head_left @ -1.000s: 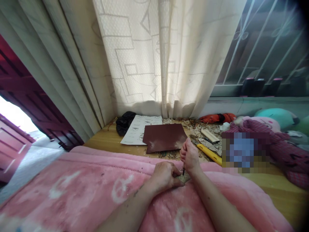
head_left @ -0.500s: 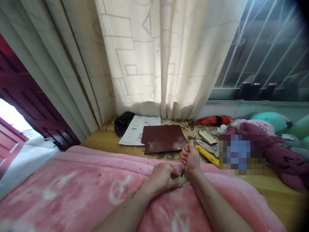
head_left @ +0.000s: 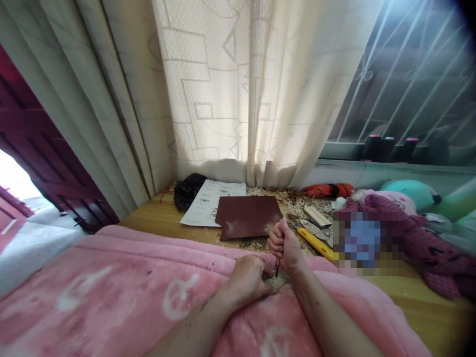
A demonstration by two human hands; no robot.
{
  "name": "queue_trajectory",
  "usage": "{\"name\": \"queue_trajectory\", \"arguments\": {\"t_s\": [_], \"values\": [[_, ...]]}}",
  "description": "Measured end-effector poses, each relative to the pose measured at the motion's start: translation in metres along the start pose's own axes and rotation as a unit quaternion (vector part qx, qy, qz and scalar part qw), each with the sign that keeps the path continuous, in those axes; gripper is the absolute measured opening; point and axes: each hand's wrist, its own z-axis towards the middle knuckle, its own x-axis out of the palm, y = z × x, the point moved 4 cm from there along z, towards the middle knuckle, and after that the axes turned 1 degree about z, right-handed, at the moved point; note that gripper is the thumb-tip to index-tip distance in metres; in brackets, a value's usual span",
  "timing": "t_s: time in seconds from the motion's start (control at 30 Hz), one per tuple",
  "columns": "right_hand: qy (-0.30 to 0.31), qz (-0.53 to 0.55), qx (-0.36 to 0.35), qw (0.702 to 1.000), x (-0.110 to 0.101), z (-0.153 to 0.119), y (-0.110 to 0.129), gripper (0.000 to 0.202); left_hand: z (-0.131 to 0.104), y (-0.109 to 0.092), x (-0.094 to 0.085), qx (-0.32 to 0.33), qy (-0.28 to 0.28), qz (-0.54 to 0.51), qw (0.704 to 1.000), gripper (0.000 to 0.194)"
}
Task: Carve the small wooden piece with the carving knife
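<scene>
My right hand (head_left: 287,248) is closed in a fist with the thumb up, around a slim hand tool (head_left: 277,270). The tool's dark, narrow tip points down out of the fist; its exact kind is too small to make out. Under the tip lies a pale greenish, textured piece (head_left: 277,282), partly hidden by both hands. My left hand (head_left: 250,278) pinches that piece at its left edge, fingers and thumb on either side. Both forearms rest over a pink plush blanket (head_left: 122,292).
Beyond the hands, a wooden surface (head_left: 148,215) bears a brown sheet (head_left: 249,215), white printed paper (head_left: 208,201), a black bag (head_left: 189,192) and scattered shavings (head_left: 293,203). To the right are a yellow-handled tool (head_left: 315,244), a beige block (head_left: 317,216), an orange bundle (head_left: 327,190) and plush toys (head_left: 435,255).
My right fist has shifted slightly left and turned more upright, with the tool's tip nearer the pale piece. My left hand keeps its pinch. The view has shifted a little.
</scene>
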Motion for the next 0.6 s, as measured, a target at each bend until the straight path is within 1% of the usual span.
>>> {"name": "queue_trajectory", "arguments": {"t_s": [0.07, 0.27, 0.37, 0.47, 0.53, 0.6], "values": [[-0.028, 0.0, -0.007, 1.0, -0.002, 0.001, 0.0, 0.052, 0.0, -0.001, 0.0, 0.007, -0.008, 0.007, 1.0, 0.014], [-0.157, -0.037, -0.054, 0.985, -0.011, 0.001, 0.0, 0.05, -0.001, -0.002, 0.001, 0.001, -0.005, 0.019, 1.0, 0.015], [-0.224, -0.058, -0.086, 0.969, -0.019, -0.001, 0.001, 0.048, 0.0, -0.001, 0.002, -0.004, 0.001, 0.013, 1.0, 0.017], [-0.29, -0.056, -0.118, 0.948, -0.029, -0.004, 0.001, 0.045, 0.0, -0.001, 0.002, -0.004, 0.001, 0.012, 1.0, 0.017], [-0.319, -0.047, -0.136, 0.937, -0.036, -0.006, 0.001, 0.044, 0.0, -0.001, 0.002, -0.005, 0.0, 0.013, 1.0, 0.015], [-0.335, -0.035, -0.148, 0.93, -0.039, -0.008, 0.001, 0.043, -0.001, -0.001, 0.002, -0.008, 0.001, 0.011, 1.0, 0.015]]}}
